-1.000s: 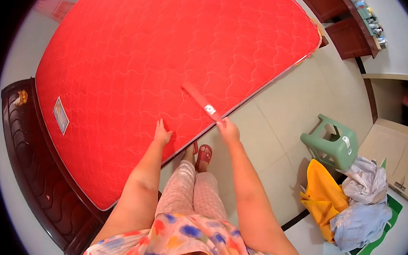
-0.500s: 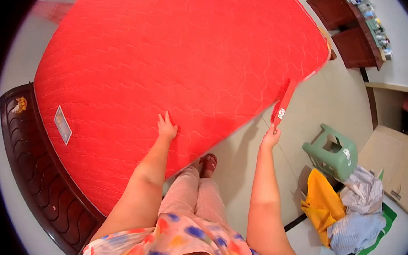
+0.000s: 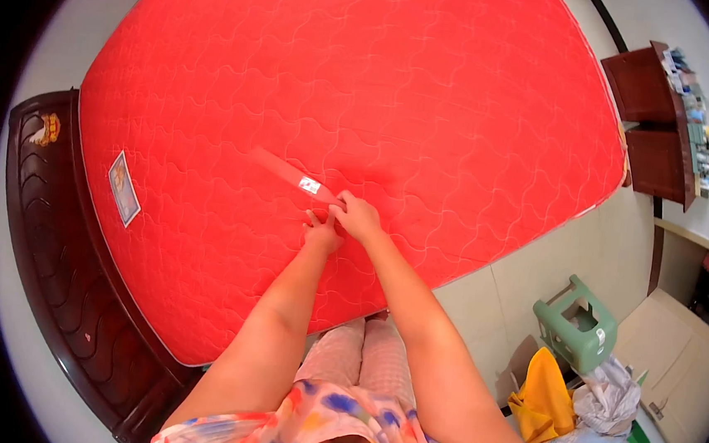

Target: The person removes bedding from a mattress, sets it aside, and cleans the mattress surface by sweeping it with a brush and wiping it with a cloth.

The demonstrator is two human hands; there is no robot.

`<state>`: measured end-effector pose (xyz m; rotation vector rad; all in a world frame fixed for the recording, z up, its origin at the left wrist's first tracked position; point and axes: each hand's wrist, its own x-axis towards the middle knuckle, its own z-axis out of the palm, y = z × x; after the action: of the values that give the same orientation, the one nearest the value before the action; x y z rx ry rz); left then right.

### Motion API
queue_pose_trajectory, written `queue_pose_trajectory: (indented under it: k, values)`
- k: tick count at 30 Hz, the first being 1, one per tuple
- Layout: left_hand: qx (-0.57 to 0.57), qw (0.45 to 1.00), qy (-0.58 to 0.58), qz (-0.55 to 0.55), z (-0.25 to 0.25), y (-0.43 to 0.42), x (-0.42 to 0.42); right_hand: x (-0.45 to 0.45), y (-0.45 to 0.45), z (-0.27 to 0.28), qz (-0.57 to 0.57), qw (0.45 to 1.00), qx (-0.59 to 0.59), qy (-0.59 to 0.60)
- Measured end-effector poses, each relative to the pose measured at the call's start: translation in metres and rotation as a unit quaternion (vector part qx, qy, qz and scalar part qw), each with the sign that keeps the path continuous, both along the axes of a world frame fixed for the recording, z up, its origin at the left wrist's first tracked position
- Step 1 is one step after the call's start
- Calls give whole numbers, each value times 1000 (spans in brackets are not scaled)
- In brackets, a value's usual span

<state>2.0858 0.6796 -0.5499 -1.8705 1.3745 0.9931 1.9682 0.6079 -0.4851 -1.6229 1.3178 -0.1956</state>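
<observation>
A red quilted mattress point(image 3: 428, 127) fills the middle of the view. My right hand point(image 3: 357, 216) is closed on the handle of a long red brush point(image 3: 291, 175), which has a small white label near the handle and points up and left over the mattress. Its far end is blurred, and its bristles cannot be made out. Just below the handle, my left hand point(image 3: 322, 236) rests on the mattress with fingers spread, close to my right hand. A rectangular label point(image 3: 125, 189) lies on the mattress at the left.
A dark carved headboard point(image 3: 76, 266) borders the mattress on the left. To the lower right stands a green stool point(image 3: 577, 322), with yellow cloth point(image 3: 542, 401) and pale cloths point(image 3: 607, 397) below it. A dark red cabinet point(image 3: 659, 162) with bottles is at the upper right.
The brush in my right hand has swung from beyond the mattress's right edge back over the mattress, beside my left hand. The view has shifted, showing more mattress on the right.
</observation>
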Motion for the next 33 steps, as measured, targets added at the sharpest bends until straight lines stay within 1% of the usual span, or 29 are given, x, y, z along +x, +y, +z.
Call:
queue_pose_trajectory:
  k: [1, 4, 5, 6, 8, 10, 12, 14, 17, 21, 24, 25, 26, 27, 28, 29, 30, 31, 32, 33]
  values:
    - [11, 999, 17, 33, 9, -5, -1, 12, -11, -4, 37, 999, -5, 15]
    - [13, 997, 9, 76, 35, -11, -7, 20, -46, -23, -13, 999, -1, 31]
    - [17, 993, 18, 118, 41, -13, -8, 16, -58, -33, -56, 998, 19, -11]
    - [11, 993, 12, 117, 40, -12, -9, 5, -67, -47, -98, 993, 40, -53]
    - [-1, 994, 0, 114, 36, -10, -10, -20, -79, -52, -219, 969, 20, -107]
    - [0, 994, -8, 110, 33, -10, -11, -57, -86, -83, -337, 929, 48, -145]
    - [2, 994, -9, 107, 32, -10, -12, -104, -85, -121, -438, 883, 18, -169]
    - [5, 995, -4, 103, 30, -9, -9, -136, -81, -102, -538, 810, 31, -229]
    - [13, 994, -7, 107, 35, -12, -10, -180, -76, -77, -611, 760, 28, -220]
    - [35, 989, 6, 144, 40, -15, -10, -216, -83, -78, -698, 690, -14, -189]
    - [48, 988, 26, 142, 40, -16, -2, -216, -94, -93, -699, 696, -71, -149]
    - [41, 988, 25, 150, 38, -16, -2, -206, -96, -89, -671, 721, -77, -155]
    - [43, 986, 34, 158, 37, -17, 0, -197, -99, -85, -610, 782, -83, -96]
    - [45, 984, 42, 169, 37, -18, 2, -178, -101, -63, -550, 816, -77, -157]
    - [48, 981, 48, 183, 36, -19, 4, -161, -104, -66, -491, 852, -57, -171]
    - [45, 977, 46, 205, 35, -19, 4, -140, -104, -49, -411, 897, -36, -159]
    - [37, 973, 50, 220, 36, -19, 4, -117, -102, -28, -337, 925, -21, -176]
    - [30, 970, 54, 235, 38, -20, 3, -99, -97, -33, -245, 948, -2, -203]
    - [23, 967, 57, 249, 39, -20, 2, -80, -93, -24, -163, 970, -7, -182]
    - [13, 966, 51, 252, 34, -18, 0, -65, -86, -27, -92, 976, 49, -191]
